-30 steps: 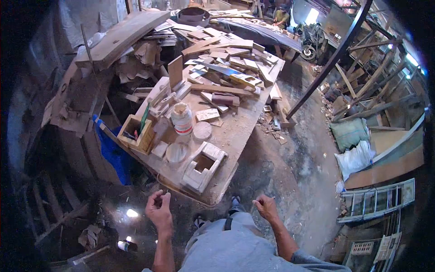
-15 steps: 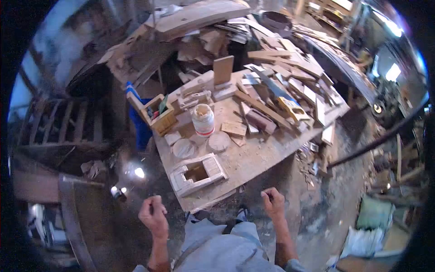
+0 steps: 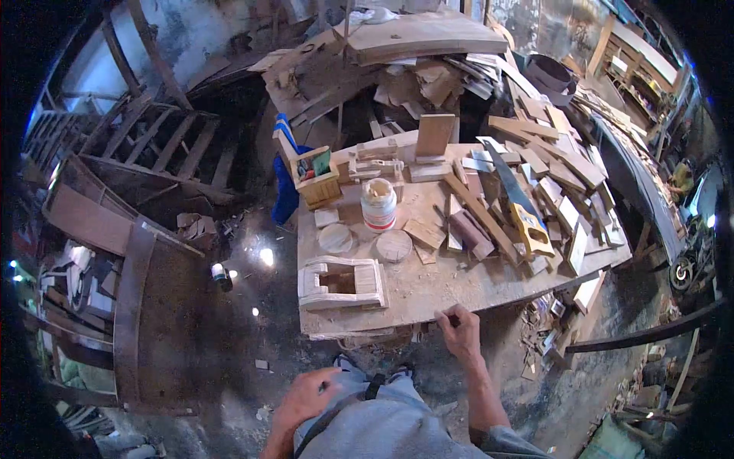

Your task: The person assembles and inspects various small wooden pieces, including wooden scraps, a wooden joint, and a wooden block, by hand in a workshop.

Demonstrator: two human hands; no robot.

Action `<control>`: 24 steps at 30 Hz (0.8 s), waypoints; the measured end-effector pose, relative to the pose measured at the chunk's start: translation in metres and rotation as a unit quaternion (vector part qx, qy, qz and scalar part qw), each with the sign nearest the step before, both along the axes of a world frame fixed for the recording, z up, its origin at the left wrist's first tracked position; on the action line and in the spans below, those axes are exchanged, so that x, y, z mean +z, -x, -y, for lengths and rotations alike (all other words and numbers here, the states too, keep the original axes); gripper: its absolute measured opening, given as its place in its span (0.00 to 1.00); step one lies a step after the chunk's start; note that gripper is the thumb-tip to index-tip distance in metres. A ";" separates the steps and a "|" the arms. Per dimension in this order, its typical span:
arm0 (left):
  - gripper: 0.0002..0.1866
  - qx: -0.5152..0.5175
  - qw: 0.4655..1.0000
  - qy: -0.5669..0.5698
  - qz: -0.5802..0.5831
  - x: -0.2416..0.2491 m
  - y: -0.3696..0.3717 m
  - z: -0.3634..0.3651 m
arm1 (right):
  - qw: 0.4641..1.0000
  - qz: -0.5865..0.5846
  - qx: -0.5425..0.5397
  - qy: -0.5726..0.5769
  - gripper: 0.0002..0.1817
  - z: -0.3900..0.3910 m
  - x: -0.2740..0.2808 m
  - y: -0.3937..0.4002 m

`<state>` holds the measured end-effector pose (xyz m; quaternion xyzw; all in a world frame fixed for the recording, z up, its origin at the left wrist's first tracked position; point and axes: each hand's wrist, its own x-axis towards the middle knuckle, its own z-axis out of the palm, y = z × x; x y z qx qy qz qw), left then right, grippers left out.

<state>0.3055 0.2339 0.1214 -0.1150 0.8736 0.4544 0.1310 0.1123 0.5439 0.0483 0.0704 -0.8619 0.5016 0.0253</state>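
Observation:
My right hand [image 3: 460, 330] is at the front edge of the wooden table [image 3: 428, 294], its fingers curled together; whatever they may hold is too small to make out. Lower down, my left hand [image 3: 310, 392] hangs near my lap, away from the table, its fingers blurred. A wooden frame-like piece with a square opening [image 3: 365, 279] lies at the table's front left corner. Behind it are two round wooden discs [image 3: 335, 238] [image 3: 394, 245] and a white jar [image 3: 378, 206].
A small wooden box [image 3: 319, 191] stands at the table's left edge. A saw with a yellow handle [image 3: 533, 232] lies among scrap wood on the right. An upright board [image 3: 435, 135] stands at the back. Wooden steps [image 3: 172, 143] are at the left.
The view has turned, so the table sits squarer and further right. My right hand has come to the table's edge; my left hand has dropped toward my lap.

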 end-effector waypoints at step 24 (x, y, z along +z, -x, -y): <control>0.19 -0.071 0.947 0.038 -0.310 0.049 0.145 0.094 | 0.999 -0.049 -0.019 -0.013 0.11 0.047 -0.027 0.039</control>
